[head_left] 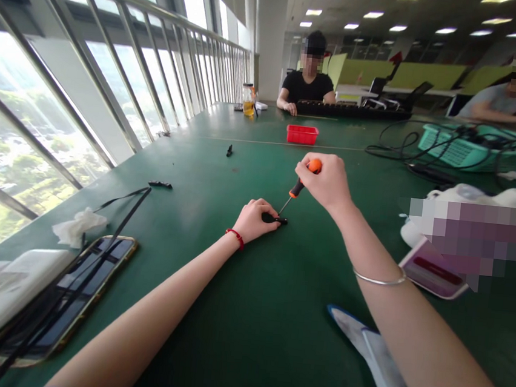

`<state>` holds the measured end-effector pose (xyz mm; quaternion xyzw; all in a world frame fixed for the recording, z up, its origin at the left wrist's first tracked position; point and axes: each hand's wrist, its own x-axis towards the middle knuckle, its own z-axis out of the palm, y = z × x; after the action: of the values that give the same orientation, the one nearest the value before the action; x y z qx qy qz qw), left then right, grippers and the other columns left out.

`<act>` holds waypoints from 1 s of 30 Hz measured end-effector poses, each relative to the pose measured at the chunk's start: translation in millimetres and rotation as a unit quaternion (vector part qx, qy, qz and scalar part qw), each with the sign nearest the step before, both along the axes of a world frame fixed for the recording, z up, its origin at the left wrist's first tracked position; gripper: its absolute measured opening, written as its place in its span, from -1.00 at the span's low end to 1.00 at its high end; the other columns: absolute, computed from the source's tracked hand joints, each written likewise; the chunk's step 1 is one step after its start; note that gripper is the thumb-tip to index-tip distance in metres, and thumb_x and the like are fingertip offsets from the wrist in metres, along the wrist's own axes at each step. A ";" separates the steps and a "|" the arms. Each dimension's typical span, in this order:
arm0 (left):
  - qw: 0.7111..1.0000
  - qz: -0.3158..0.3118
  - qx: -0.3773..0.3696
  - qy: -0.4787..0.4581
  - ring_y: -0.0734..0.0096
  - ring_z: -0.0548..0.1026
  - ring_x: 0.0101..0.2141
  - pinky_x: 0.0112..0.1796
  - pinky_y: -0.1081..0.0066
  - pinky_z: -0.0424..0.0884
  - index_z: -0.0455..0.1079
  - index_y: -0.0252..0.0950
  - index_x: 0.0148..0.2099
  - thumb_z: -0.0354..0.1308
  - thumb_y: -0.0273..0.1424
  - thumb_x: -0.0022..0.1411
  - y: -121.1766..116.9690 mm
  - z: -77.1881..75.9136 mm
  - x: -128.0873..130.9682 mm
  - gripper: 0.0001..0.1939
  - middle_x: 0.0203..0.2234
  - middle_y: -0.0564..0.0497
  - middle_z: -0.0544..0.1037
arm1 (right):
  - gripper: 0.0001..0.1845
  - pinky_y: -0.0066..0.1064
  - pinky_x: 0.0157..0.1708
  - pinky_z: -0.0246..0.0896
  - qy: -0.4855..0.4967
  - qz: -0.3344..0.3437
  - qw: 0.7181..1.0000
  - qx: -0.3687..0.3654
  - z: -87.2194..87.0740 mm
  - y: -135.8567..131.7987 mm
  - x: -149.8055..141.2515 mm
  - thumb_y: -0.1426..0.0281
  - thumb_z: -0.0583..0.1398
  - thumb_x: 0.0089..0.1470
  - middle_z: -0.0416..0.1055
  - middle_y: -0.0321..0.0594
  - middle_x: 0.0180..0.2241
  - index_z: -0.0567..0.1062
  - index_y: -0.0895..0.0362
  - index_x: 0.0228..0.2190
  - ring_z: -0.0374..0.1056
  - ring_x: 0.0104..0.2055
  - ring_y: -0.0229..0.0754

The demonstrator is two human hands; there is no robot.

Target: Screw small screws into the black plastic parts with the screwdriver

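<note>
My right hand is closed around the orange and black handle of a screwdriver. Its thin shaft slants down and to the left, the tip at or just above a small black part. I cannot tell whether the tip sits in a screw. My left hand pinches that black part against the green table; the fingers cover some of it. Farther off on the tabletop lie another small black piece and a longer black piece to the left.
A red tray stands ahead. A phone with a black strap lies at left, beside crumpled tissue. At right are a teal basket with cables and a blue-edged packet. A person sits at the far end.
</note>
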<state>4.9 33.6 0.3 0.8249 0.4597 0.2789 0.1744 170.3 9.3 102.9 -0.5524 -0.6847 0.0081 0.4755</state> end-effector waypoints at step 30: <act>1.000 -0.011 -0.004 -0.002 0.25 0.40 -0.18 -0.05 0.19 0.28 0.46 -0.26 -0.40 0.25 -0.33 -0.05 0.9 -0.8 -1.2 -0.87 -0.28 0.01 0.49 | -0.81 -0.44 -0.52 -0.12 -0.095 -0.024 0.994 -0.048 5.4 -10.3 -19.4 0.23 0.07 -0.05 0.26 -0.32 -0.64 0.34 0.07 -0.56 0.16 -0.54 -0.22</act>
<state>3.7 34.5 -0.5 0.8284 0.4516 0.2772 0.1816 150.9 -0.9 108.3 -0.5893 -0.7120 -0.0236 0.3810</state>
